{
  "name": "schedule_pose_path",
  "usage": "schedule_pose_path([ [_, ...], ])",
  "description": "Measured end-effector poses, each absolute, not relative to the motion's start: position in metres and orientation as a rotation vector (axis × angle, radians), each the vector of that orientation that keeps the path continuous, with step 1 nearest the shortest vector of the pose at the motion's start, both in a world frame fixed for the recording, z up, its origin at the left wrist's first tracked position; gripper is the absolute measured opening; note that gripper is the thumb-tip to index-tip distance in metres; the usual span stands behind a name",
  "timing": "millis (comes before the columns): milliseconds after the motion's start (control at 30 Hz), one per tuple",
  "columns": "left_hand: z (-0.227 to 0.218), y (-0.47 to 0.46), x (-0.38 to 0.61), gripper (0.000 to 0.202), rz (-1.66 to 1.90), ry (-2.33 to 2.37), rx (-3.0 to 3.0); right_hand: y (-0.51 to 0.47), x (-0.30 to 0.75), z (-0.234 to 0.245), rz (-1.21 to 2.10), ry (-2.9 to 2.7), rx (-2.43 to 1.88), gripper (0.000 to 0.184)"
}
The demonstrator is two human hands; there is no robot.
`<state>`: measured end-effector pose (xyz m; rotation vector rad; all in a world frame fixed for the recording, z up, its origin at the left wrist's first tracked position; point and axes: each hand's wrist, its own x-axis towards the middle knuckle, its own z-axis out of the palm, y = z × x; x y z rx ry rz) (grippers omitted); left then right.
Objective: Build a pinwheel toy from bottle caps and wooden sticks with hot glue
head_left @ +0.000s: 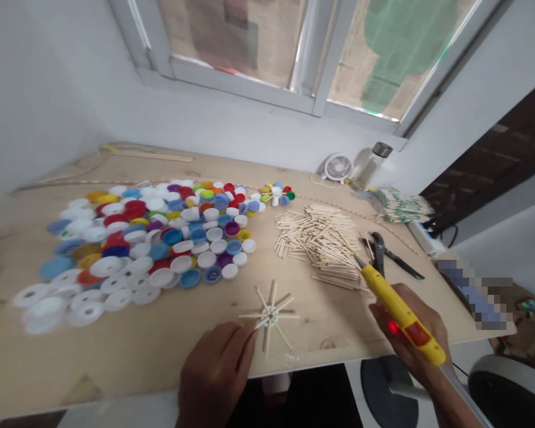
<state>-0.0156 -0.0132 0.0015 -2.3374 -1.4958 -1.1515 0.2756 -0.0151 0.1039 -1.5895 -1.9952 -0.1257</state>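
My right hand [421, 327] is wrapped round a yellow glue gun [396, 306], its metal nozzle pointing up and left over the table; a red light glows on its side. My left hand [220, 362] is closed near the table's front edge. Its fingertips pinch a short wooden stick [261, 324] at the lower left of a star-shaped piece [270, 316]. That piece lies flat, with several thin sticks spreading from a small white round centre. A heap of loose wooden sticks [327, 244] lies behind the glue gun's nozzle.
Many coloured bottle caps [160, 238] cover the table's left part. A finished-looking cap-and-stick flower [276, 195] lies behind. Black-handled pliers [386, 255], bagged sticks [403, 206], a small white fan [337, 167], a bottle [373, 165] and a power strip [423, 239] stand or lie right.
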Motion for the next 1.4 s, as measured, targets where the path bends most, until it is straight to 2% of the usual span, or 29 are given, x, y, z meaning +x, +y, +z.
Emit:
schedule_pose_path([
  [233,0.005,-0.011,-0.012,0.013,-1.179,-1.444,-2.307,0.005,0.369,0.058,-0.451,-2.061,-1.648,0.017],
  [533,0.003,-0.013,-0.013,0.013,-1.177,-1.509,-2.331,0.033,0.427,0.043,-0.329,-2.321,-1.681,0.021],
  [800,0.004,-0.014,-0.012,0.012,-1.145,-1.558,-2.363,0.042,0.441,0.048,-0.161,-2.509,-1.675,0.017],
  [967,0.007,-0.015,-0.012,0.014,-1.164,-1.612,-2.374,0.037,0.455,0.051,-0.095,-2.561,-1.698,0.043],
  [1067,0.012,-0.015,-0.013,0.017,-1.165,-1.643,-2.414,0.028,0.463,0.054,-0.09,-2.555,-1.713,0.051],
  [1167,0.015,-0.012,-0.017,0.021,-1.175,-1.653,-2.449,0.016,0.457,0.068,-0.236,-2.482,-1.713,0.055],
  [1267,0.016,-0.007,-0.02,0.025,-1.129,-1.671,-2.464,0.003,0.424,0.088,-0.432,-2.323,-1.681,0.05],
  [1400,0.015,-0.003,-0.021,0.021,-1.079,-1.721,-2.437,-0.008,0.342,0.09,-0.134,-2.126,-1.527,0.038],
])
